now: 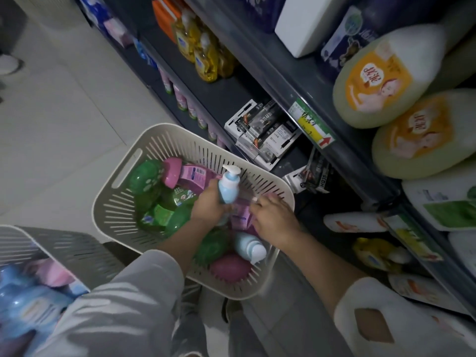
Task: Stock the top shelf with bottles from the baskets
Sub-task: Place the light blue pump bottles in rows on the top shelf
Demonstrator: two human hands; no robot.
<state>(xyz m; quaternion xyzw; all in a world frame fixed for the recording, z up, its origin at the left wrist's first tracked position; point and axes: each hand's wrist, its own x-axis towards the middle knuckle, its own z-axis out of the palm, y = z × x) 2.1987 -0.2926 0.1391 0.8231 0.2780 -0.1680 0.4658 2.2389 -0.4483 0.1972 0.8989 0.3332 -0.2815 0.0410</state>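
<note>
1. The floor [64,112] is laid with large pale tiles, thin grout lines running diagonally across the view.
2. A dark grey shelving unit [257,60] fills the right side, its tiers stepping down towards the floor.
3. A green and yellow price label [313,124] with a red arrow sits on one shelf edge.
4. Yellow dish-soap bottles [203,55] stand on a lower tier, with orange packs [164,14] behind them.
5. Black-and-white cartons [260,132] are stacked further along the same tier.
6. Large pale bottles with orange labels [381,73] stand on the tier above.
7. Light is dim: the floor at left is brighter, the lower shelves lie in shadow.
</note>
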